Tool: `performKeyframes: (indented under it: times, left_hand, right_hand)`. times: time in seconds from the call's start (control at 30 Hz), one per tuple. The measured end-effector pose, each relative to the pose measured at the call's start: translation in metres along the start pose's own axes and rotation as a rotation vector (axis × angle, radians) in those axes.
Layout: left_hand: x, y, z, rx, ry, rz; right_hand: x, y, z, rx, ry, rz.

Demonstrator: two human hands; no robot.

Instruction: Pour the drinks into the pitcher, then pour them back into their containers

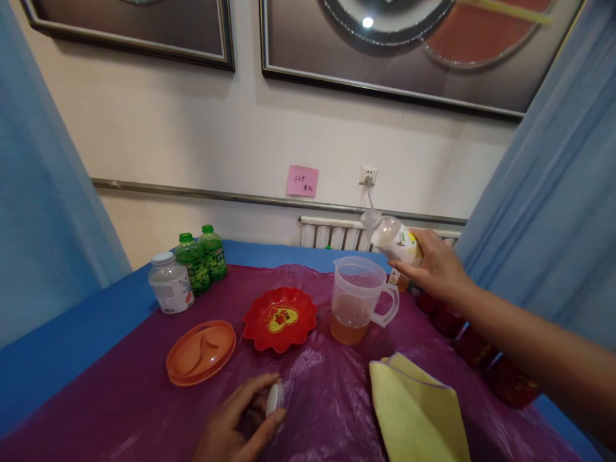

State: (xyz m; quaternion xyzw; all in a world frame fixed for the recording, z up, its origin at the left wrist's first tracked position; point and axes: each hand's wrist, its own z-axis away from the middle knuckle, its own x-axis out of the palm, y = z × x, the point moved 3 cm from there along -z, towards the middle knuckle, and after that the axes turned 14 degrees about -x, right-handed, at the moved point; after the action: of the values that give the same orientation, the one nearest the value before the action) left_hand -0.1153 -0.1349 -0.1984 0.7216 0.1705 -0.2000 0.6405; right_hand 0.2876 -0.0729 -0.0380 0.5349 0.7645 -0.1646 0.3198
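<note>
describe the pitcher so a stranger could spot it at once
On the purple sheet, find the red scalloped dish; look just right of it. The translucent pitcher holds amber liquid and, unlike the dish, stands tall with a handle.

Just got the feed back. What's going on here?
A person's right hand holds a clear labelled bottle, tilted, near the rim of a translucent measuring jug. Amber liquid fills the jug's lower part; I can't make out any stream from the bottle. The left hand holds a white cap between thumb and fingers, low over the purple sheet. A red scalloped dish is left of the jug, and a yellow cloth lies nearer the person.
</note>
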Motion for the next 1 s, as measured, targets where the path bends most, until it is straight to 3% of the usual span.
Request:
performKeyframes:
  times: [0.1,0.27,0.37,0.53,0.77,0.87,1.0]
  left_hand:
    - [-0.015,0.025,-0.011,0.006,0.089,0.079]
    - [-0.044,0.078,-0.021,0.146,0.235,0.178]
    - [-0.048,0.101,-0.023,0.236,0.239,0.141]
    - [-0.035,0.111,-0.029,0.363,0.178,-0.069]
    - [-0.024,0.109,-0.039,0.460,0.124,-0.229]
    - [-0.026,0.108,-0.042,0.449,-0.003,-0.209]
    - [-0.019,0.105,-0.036,0.318,-0.219,-0.108]
  right_hand:
    - [0.002,-0.047,0.020,0.089,0.143,-0.310]
    - [0.054,-0.147,0.057,0.041,0.008,-0.824]
    - [0.090,-0.178,0.072,0.042,0.017,-0.945]
    - [0.124,-0.185,0.088,0.010,0.090,-0.874]
    - [0.132,-0.170,0.099,-0.017,0.127,-0.655]
    - [0.131,-0.167,0.098,-0.012,0.108,-0.697]
    - [0.131,-0.170,0.096,-0.036,0.026,-0.831]
